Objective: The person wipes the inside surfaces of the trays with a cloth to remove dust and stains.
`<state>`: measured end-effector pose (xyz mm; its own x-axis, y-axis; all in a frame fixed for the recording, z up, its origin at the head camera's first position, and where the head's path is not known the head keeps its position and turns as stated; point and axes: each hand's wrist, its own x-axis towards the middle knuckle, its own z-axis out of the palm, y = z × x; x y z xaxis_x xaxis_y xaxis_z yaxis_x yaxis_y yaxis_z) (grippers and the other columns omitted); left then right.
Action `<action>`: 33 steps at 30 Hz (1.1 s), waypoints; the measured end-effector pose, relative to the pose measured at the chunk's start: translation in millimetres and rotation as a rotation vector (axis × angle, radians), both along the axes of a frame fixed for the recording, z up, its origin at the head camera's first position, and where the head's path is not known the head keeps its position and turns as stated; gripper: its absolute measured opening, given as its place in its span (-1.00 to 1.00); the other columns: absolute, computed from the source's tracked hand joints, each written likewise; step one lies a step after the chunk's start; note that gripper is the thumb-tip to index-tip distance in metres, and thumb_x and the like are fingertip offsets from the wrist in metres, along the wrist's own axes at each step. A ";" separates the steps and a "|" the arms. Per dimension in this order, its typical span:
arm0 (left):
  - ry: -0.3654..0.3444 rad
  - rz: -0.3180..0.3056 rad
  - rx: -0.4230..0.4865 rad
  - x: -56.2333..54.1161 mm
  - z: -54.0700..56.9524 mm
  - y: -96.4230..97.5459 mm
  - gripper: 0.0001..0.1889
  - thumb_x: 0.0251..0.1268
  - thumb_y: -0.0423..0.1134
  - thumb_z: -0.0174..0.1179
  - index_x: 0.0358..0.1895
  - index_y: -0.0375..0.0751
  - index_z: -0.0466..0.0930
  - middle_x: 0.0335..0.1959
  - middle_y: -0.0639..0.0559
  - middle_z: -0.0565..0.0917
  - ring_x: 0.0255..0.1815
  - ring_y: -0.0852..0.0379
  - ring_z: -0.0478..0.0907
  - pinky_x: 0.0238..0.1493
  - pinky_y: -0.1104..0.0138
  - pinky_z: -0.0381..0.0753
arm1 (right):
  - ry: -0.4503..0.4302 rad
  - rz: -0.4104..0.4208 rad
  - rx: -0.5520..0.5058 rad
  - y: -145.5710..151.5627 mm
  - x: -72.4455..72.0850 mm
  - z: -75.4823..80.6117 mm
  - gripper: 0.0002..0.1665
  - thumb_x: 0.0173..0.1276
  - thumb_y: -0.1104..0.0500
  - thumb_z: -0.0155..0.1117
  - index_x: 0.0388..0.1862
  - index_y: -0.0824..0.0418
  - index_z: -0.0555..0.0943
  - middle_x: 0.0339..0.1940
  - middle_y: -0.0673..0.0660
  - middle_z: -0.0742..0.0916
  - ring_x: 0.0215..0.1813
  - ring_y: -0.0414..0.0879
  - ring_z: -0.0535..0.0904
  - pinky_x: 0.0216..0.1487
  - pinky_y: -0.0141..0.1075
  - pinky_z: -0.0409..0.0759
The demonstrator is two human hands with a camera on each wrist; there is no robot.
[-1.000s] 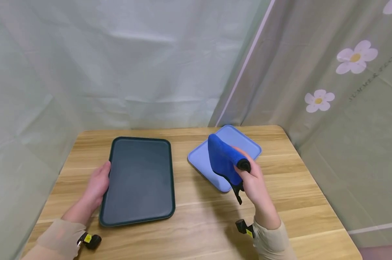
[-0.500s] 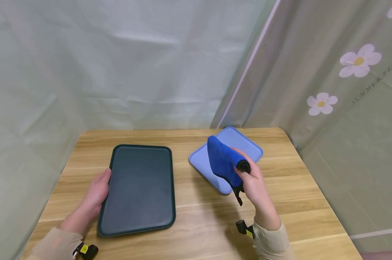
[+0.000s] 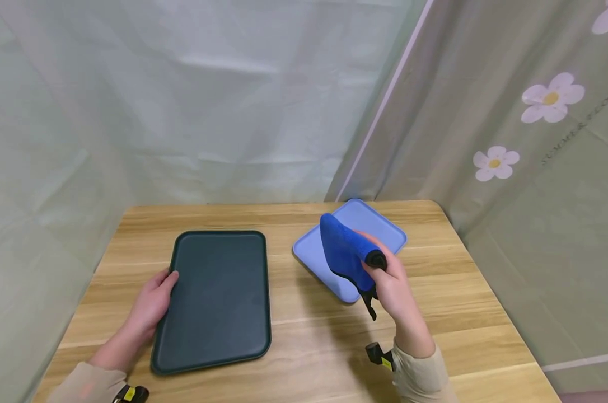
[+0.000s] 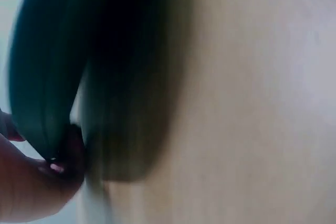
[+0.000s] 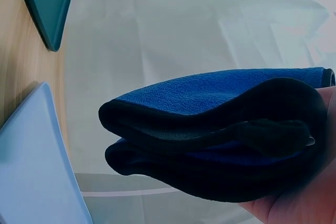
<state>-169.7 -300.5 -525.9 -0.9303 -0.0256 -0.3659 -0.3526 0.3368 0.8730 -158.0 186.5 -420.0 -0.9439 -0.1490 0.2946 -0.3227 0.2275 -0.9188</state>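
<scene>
My left hand (image 3: 152, 302) grips the left edge of a dark green rectangular tray (image 3: 213, 302), its thumb over the rim. In the left wrist view the tray's edge (image 4: 47, 72) stands above the wooden table with a dark shadow beside it, and the fingers (image 4: 37, 187) pinch its corner, blurred. My right hand (image 3: 396, 285) holds a folded blue towel (image 3: 346, 246) with black edging, raised over a smaller light blue tray (image 3: 320, 268). Up close in the right wrist view, the towel's fuzzy layers (image 5: 178, 95) fold over each other; most of the right hand is out of frame.
Both trays are on or over a wood-grain table (image 3: 304, 358), the dark one on the left, the light blue one turned at an angle near the back right. A pale curtain (image 3: 233, 112) hangs right behind the table and along its sides.
The dark green tray has shifted toward me with my left hand, whose thumb now reaches further over the rim. My right hand and the blue towel have hardly moved.
</scene>
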 end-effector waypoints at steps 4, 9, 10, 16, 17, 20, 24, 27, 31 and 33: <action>0.049 -0.057 -0.073 1.5 2.5 3.4 -0.18 0.82 0.11 -0.33 0.69 -0.53 -0.29 0.64 -0.59 0.07 0.60 -0.44 0.18 0.51 -0.27 0.25 | -0.011 0.003 -0.004 2.0 0.6 -0.1 -0.35 0.53 0.46 0.06 0.52 0.10 0.57 0.46 0.10 0.62 0.43 0.09 0.52 0.30 -0.30 0.55; 0.070 -0.079 -0.121 -0.7 5.0 4.4 -0.21 0.83 0.04 -0.29 0.66 -0.60 -0.27 0.63 -0.63 0.03 0.62 -0.48 0.11 0.54 -0.29 0.18 | -0.009 0.004 -0.002 2.9 0.4 0.3 -0.35 0.53 0.46 0.06 0.52 0.12 0.56 0.45 0.10 0.63 0.43 0.11 0.52 0.30 -0.29 0.55; 0.072 -0.076 -0.131 -1.4 5.4 4.0 -0.21 0.83 0.03 -0.28 0.65 -0.61 -0.28 0.63 -0.63 0.00 0.64 -0.48 0.07 0.55 -0.30 0.15 | -0.007 0.004 -0.003 2.9 0.2 0.3 -0.35 0.53 0.46 0.06 0.52 0.12 0.57 0.45 0.10 0.63 0.43 0.11 0.52 0.30 -0.29 0.55; 0.105 -0.029 -0.203 -3.6 5.0 2.0 -0.22 0.81 -0.01 -0.19 0.66 -0.61 -0.20 0.25 -0.47 0.30 0.30 -0.33 0.28 0.18 0.17 0.42 | -0.006 0.010 -0.003 4.3 -0.8 0.2 -0.35 0.51 0.47 0.06 0.52 0.13 0.57 0.45 0.13 0.63 0.43 0.11 0.53 0.29 -0.30 0.55; 0.109 -0.015 -0.207 -3.5 4.8 2.1 -0.22 0.81 -0.01 -0.17 0.66 -0.60 -0.19 0.17 -0.40 0.27 0.23 -0.30 0.26 0.10 0.20 0.36 | -0.005 0.011 -0.002 4.8 -0.9 0.0 -0.34 0.51 0.47 0.06 0.52 0.13 0.57 0.45 0.12 0.63 0.43 0.11 0.52 0.29 -0.30 0.55; 0.116 0.013 -0.197 -3.0 5.3 2.3 -0.22 0.80 -0.01 -0.15 0.67 -0.57 -0.19 0.17 -0.40 0.25 0.25 -0.32 0.22 0.12 0.17 0.35 | -0.004 0.009 0.000 6.5 -0.6 -0.6 -0.35 0.50 0.47 0.07 0.52 0.14 0.56 0.45 0.12 0.63 0.43 0.11 0.52 0.30 -0.30 0.55; 0.125 0.028 -0.185 -1.9 8.5 4.0 -0.21 0.80 0.00 -0.16 0.69 -0.53 -0.23 0.41 -0.60 0.12 0.44 -0.46 0.10 0.40 -0.22 0.28 | 0.000 0.007 0.012 9.5 -1.3 -2.1 -0.35 0.51 0.46 0.07 0.52 0.15 0.56 0.46 0.10 0.62 0.46 0.09 0.50 0.34 -0.32 0.51; 0.170 0.042 -0.208 -2.0 11.8 8.7 -0.22 0.79 0.00 -0.14 0.70 -0.50 -0.19 0.52 -0.64 0.01 0.50 -0.53 0.02 0.43 -0.33 0.19 | 0.003 0.002 0.027 12.5 -2.3 -2.9 -0.35 0.51 0.46 0.07 0.52 0.15 0.56 0.48 0.10 0.61 0.49 0.09 0.47 0.36 -0.36 0.47; 0.268 0.041 -0.269 -9.4 19.0 20.7 -0.24 0.77 -0.03 -0.08 0.69 -0.50 -0.09 0.51 -0.63 0.06 0.46 -0.55 0.07 0.33 -0.35 0.21 | -0.020 -0.016 0.064 18.7 -3.0 -1.5 -0.35 0.53 0.44 0.08 0.54 0.11 0.55 0.49 0.14 0.60 0.49 0.13 0.47 0.35 -0.32 0.48; 0.306 0.021 -0.285 -15.6 23.5 29.1 -0.25 0.76 -0.04 -0.06 0.69 -0.49 -0.06 0.52 -0.64 0.05 0.47 -0.56 0.06 0.35 -0.38 0.19 | -0.041 -0.029 0.094 23.5 -3.0 -1.0 -0.34 0.54 0.43 0.08 0.55 0.07 0.55 0.50 0.15 0.59 0.49 0.15 0.48 0.36 -0.22 0.51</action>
